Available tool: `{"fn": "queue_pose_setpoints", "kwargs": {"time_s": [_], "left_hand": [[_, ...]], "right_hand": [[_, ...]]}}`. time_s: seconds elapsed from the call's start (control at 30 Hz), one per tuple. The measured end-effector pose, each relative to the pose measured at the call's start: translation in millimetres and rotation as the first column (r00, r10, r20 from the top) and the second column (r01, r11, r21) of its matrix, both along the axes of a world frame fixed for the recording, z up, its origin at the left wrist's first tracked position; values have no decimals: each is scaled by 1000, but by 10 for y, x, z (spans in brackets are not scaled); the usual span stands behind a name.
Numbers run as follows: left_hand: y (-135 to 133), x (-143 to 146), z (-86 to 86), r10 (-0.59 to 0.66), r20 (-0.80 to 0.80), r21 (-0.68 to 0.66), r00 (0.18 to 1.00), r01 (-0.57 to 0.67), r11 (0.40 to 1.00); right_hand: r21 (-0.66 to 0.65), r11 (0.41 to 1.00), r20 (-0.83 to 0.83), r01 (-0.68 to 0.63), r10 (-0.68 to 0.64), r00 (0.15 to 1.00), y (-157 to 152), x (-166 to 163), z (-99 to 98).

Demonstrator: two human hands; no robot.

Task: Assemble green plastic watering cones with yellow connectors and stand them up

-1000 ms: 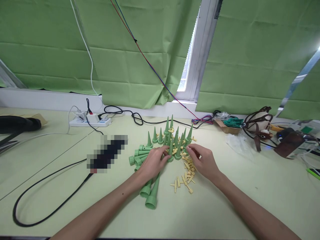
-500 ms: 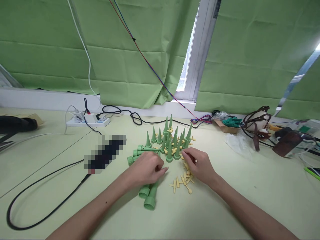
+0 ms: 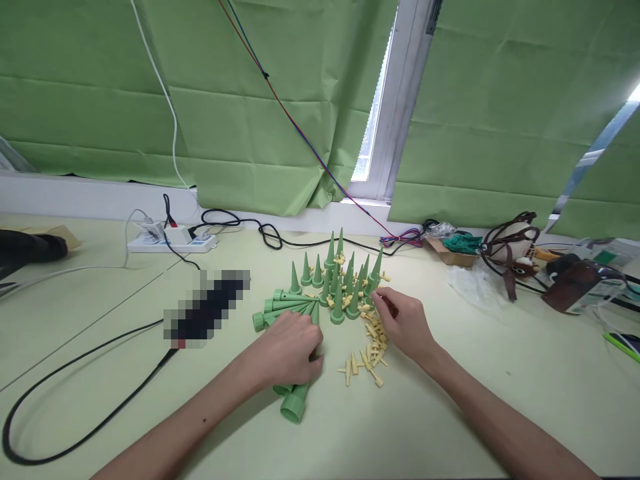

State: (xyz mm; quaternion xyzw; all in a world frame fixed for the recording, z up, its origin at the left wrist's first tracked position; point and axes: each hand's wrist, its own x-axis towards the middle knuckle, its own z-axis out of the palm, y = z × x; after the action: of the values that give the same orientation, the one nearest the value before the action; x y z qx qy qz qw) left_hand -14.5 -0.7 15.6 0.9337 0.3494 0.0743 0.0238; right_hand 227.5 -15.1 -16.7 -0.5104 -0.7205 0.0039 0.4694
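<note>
My left hand (image 3: pixel 296 347) is closed with its fingers curled round a hollow green plastic spike (image 3: pixel 295 400), whose wide round end points toward me. Several similar green spikes (image 3: pixel 280 305) lie fanned out beside and under that hand. At the right of a cluster of upright green cones (image 3: pixel 338 307), my right hand (image 3: pixel 404 321) pinches thumb and forefinger together; whatever is between the fingertips is too small to make out. Small yellow plastic pieces (image 3: pixel 373 337) are strewn beneath and left of my right hand, and more lie among the cones.
A dark pixelated device (image 3: pixel 213 307) with a looping black cable lies at the left. Behind it stands a white power strip (image 3: pixel 173 241). To the right are a clear plastic bag (image 3: pixel 473 287), a small cardboard box (image 3: pixel 453 253) and a brown-strapped bag (image 3: pixel 513 250).
My left hand has shifted slightly down and left, and the green spike's wide end moved left with it. My right hand has moved a little right and up.
</note>
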Motion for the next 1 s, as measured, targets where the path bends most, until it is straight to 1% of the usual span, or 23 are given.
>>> {"fn": "queue_pose_setpoints", "kwargs": {"time_s": [0.13,0.23,0.33,0.5,0.6,0.7,0.8,0.87,0.93,1.0], "left_hand": [[-32,17,2,-29,71,-66,997,34,997],[-47,42,5,-39,95,-67,995,45,997],[-49,68,26,-17,125,-53,992,24,998],[-37,91,79,21,290,-71,957,0,997],[-24,93,67,29,425,-83,905,7,997],[-19,95,27,23,524,-76,852,20,997],[-26,101,-3,26,572,-84,820,27,996],[-32,106,-10,38,586,-96,810,23,995],[-33,109,-12,51,591,-100,805,11,995],[-28,111,-14,57,602,-93,796,-1,996]], "right_hand": [[-36,997,47,65,-64,997,26,30,-24],[-69,993,79,99,-93,992,37,48,-35],[-78,991,95,112,-105,990,34,51,-34],[-102,991,90,81,-72,993,9,32,-12],[-131,990,106,50,-36,994,-7,19,7],[-173,984,169,35,-5,986,-14,15,20],[-211,976,224,49,0,975,-12,22,22],[-228,973,231,50,4,973,-12,27,20],[-240,970,221,25,29,975,-21,23,18],[-249,968,210,-31,85,974,-43,2,18]]}}
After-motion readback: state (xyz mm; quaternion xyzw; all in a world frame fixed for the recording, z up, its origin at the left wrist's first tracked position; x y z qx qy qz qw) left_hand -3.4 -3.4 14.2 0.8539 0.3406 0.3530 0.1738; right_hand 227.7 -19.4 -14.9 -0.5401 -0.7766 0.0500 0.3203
